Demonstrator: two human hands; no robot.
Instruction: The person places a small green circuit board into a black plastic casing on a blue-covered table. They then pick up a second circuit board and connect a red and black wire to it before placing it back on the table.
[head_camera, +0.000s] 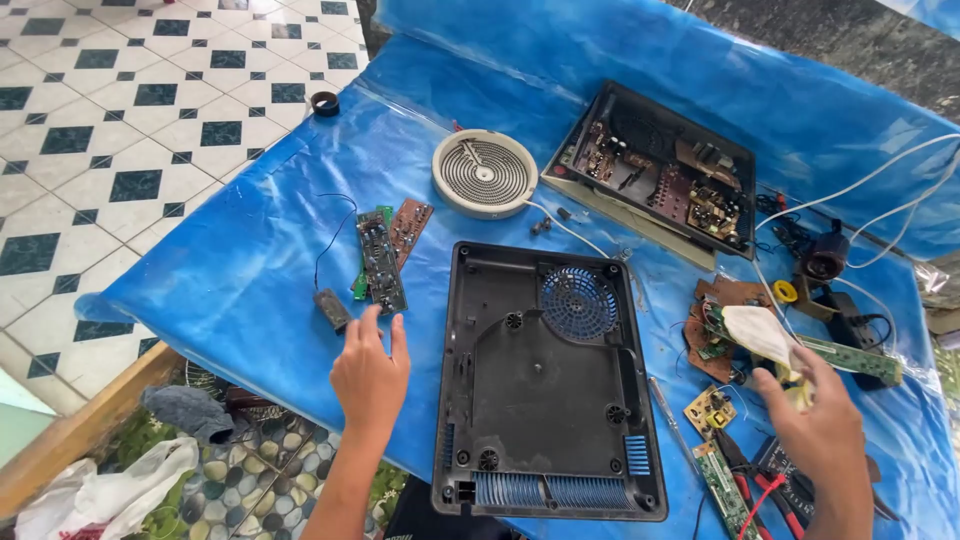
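While blue plastic sheeting (230, 270) covers the table above a checkered tile floor (110, 130), your open left hand (370, 375) nears the dark green circuit board (381, 262); your right hand (825, 430) seemingly pinches a cream cloth (760, 332).

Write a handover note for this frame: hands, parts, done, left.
Left hand: empty, fingers spread, reaching at the long circuit board on the blue sheet.
Right hand: fingers on a pale cloth over the boards at right.
Black bottom casing lies emptied between the hands; coil heater and the other opened unit sit behind it.
Done: casing stripped.
Left: boards and coil are loose, nothing refitted.
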